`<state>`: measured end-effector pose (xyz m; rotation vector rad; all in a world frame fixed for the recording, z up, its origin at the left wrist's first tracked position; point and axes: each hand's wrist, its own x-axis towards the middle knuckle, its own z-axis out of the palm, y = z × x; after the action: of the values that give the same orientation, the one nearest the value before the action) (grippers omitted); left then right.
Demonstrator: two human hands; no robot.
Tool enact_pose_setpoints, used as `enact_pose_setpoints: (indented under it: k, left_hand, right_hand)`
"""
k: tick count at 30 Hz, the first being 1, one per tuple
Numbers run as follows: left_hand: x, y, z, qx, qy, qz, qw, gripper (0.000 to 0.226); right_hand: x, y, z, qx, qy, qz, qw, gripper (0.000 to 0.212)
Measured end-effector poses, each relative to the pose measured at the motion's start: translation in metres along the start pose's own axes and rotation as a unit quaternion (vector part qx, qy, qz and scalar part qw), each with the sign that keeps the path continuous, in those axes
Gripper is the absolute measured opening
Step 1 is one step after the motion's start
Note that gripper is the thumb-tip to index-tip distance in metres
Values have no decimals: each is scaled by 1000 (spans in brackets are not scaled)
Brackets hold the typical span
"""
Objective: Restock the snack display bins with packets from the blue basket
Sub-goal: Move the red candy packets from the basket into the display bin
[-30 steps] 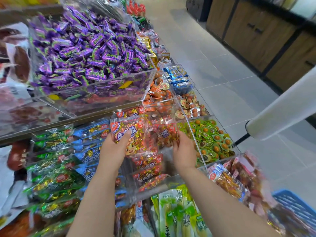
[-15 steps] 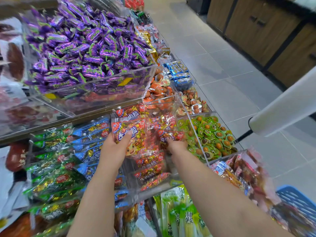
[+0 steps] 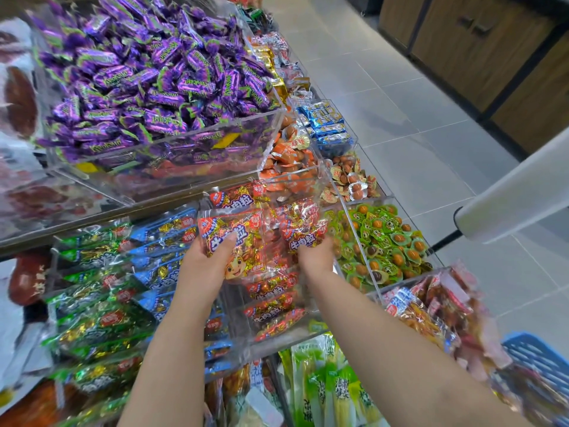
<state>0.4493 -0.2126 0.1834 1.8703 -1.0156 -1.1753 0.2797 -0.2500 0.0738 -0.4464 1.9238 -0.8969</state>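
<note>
In the head view, the left hand point(image 3: 204, 263) pinches a red beef-snack packet point(image 3: 246, 229), thumb across its front and fingers behind. The right hand point(image 3: 315, 257) grips a second red packet point(image 3: 303, 223) by its lower edge with fingers hidden behind it, both over the clear acrylic bin point(image 3: 314, 326) of matching packets. These crinkly film packets look light, soft and slippery, so they are best gripped flat across the body or by the sealed edge. The purple-candy bin point(image 3: 160, 87) overhangs the bin's back edge, blue packets point(image 3: 166, 238) and green egg snacks point(image 3: 381, 241) crowd its side walls, and the blue basket point(image 3: 542, 359) sits far right.
</note>
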Motion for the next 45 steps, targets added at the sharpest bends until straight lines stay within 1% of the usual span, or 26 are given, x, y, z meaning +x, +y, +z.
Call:
enact_pose_setpoints:
  k: [2,3,5,7,10,13,14,17,18,19,20,21,22,24,25,26,28,29,32,35,37,38,40,42,43,45]
  left_hand:
    - [-2,1,1,-5,-6,1,1000,71]
    - [-4,2,1,-5,-10,2,1000,61]
    - [-2,3,1,4,-17,0,1000,20]
    - [0,5,0,-15,-45,-2,999,8]
    - [2,6,2,-53,-91,-1,994,20]
    - [-1,2,8,-83,-123,-4,989,24]
    - [-2,0,11,-82,-134,-3,988,25]
    - [-8,-4,22,-77,-184,3,980,33]
    - [-10,-5,25,-52,-196,9,979,31]
    - [-12,-5,28,-4,-200,28,979,26]
    - [-14,-5,28,69,-185,62,978,24]
    - [-16,-4,27,156,-146,109,971,25]
    - [-16,-3,23,237,-75,167,954,29]
    - [-12,-3,13,372,91,252,888,41]
    - [-9,-4,7,422,143,251,859,49]
    - [-5,-7,2,452,159,223,849,59]
    - [2,-14,-3,495,121,145,848,79]
    - [5,-19,-3,511,105,126,844,83]
    - [11,-25,1,514,103,127,842,79]
    - [13,-28,3,508,114,125,844,73]
    - [14,-28,4,506,115,123,846,72]
    - [15,-28,4,506,116,121,846,72]
    - [15,-28,6,504,117,120,847,72]
    - [14,-29,6,503,118,120,848,72]
    - [14,-30,5,502,117,119,849,72]
    - [15,-31,4,499,112,117,852,71]
  right_hand:
    - [4,-2,0,-32,-40,-44,998,65]
    - [7,-5,-1,-54,-52,-59,995,69]
    - [10,-10,-6,-62,-63,-72,994,75]
    - [11,-13,-13,-40,-76,-73,994,74]
    - [8,-14,-23,0,-112,-28,993,68]
    - [-8,-21,-35,10,-111,-47,993,52]
    - [-15,-24,-41,37,-136,-65,988,51]
    - [-38,-28,-53,86,-301,-86,946,62]
    - [-41,-26,-55,79,-330,-83,937,65]
    - [-42,-24,-58,67,-332,-84,937,67]
    - [-42,-24,-60,52,-313,-89,944,68]
    - [-41,-23,-64,39,-283,-98,953,67]
    - [-39,-23,-68,28,-249,-114,962,63]
    - [-38,-18,-74,-17,-176,-170,969,47]
    - [-39,-14,-76,-58,-136,-213,966,39]
    - [-41,-10,-77,-102,-96,-257,956,33]
    - [-46,-2,-76,-163,-20,-333,929,33]
    - [-48,-1,-75,-175,11,-363,915,35]
    - [-50,-3,-72,-194,68,-431,878,31]
    - [-47,-4,-70,-212,117,-458,855,28]
    - [-41,-2,-64,-271,96,-448,847,35]
    - [-37,2,-59,-287,67,-428,854,38]
    - [-30,8,-51,-240,5,-335,911,39]
    - [-21,8,-45,-159,-33,-207,965,44]
    - [-16,6,-43,-143,-46,-153,977,50]
    - [-7,1,-40,-180,-67,-100,976,65]
